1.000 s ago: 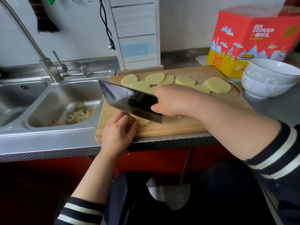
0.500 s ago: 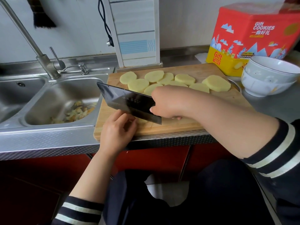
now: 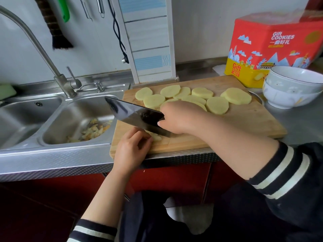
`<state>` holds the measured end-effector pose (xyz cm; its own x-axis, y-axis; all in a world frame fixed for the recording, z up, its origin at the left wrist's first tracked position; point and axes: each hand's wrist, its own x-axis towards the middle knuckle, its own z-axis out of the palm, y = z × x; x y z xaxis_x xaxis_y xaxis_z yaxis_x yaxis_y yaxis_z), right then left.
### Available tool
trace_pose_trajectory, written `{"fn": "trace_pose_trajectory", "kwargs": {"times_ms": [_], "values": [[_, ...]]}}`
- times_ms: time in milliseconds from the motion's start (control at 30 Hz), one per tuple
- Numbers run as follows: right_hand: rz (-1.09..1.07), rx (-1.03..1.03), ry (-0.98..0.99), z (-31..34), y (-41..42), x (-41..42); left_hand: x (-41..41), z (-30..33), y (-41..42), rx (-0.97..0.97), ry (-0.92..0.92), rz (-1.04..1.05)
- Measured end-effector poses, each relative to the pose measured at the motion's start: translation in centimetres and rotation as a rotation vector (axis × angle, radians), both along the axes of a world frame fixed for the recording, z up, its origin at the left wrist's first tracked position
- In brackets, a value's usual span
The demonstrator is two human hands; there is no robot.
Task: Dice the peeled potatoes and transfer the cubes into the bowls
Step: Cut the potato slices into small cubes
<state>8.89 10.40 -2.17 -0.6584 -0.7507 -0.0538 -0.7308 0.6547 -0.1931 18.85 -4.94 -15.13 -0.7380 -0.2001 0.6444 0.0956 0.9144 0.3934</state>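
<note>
**Cleaver on the potato**

The right hand (image 3: 176,119) grips the cleaver (image 3: 136,117), blade down on a potato piece (image 3: 156,137) at the near edge of the board (image 3: 244,123). The left hand (image 3: 132,147), fingers curled, holds that piece just beside the blade. Slices (image 3: 217,105) lie overlapping along the board's far side. Two stacked bowls (image 3: 290,88) stand right of the board; peelings (image 3: 90,131) lie in the sink (image 3: 57,119).

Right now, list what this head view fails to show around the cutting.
- Potato piece being cut: mostly hidden by the cleaver and left hand.
- Cleaver handle: covered by the right hand.
- Bowls: insides not visible from this angle; right side cut off by the frame edge.
- Sink scraps: too blurred to identify.
</note>
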Motion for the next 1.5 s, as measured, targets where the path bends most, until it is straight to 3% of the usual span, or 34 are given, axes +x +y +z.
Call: {"fn": "trace_pose_trajectory", "kwargs": {"times_ms": [133,300,433,567,700,867,1067,1333,1500], "values": [[-0.081,-0.141,-0.04,0.7,3.6,-0.8,0.0,0.4,-0.2,0.068,-0.058,-0.057],[-0.194,-0.45,-0.268,-0.7,6.7,-2.1,-0.6,2.0,-0.6,0.212,-0.198,-0.097],[-0.253,-0.761,-0.439,-2.9,7.5,-2.7,-2.2,3.6,-2.4,0.077,-0.443,-0.084],[-0.308,-0.975,-0.601,-4.7,7.9,-2.8,-4.2,5.2,-3.1,0.111,-0.71,-0.181],[-0.34,-1.089,-0.769,-5.5,8.6,-2.6,-5.5,5.8,-2.9,0.143,-0.769,-0.219],[-0.357,-1.09,-0.893,-6.7,9.1,-2.4,-5.6,5.2,-2.8,0.15,-0.744,-0.153],[-0.353,-1.035,-0.899,-7.0,8.8,-2.6,-5.3,4.9,-1.4,0.161,-0.702,-0.026],[-0.352,-0.88,-0.876,-6.4,8.3,-2.6,-3.6,3.4,2.2,0.144,-0.571,0.455],[-0.246,-0.606,-0.698,-2.8,8.4,-3.2,-3.0,2.5,2.4,0.252,-0.376,0.292]]}}
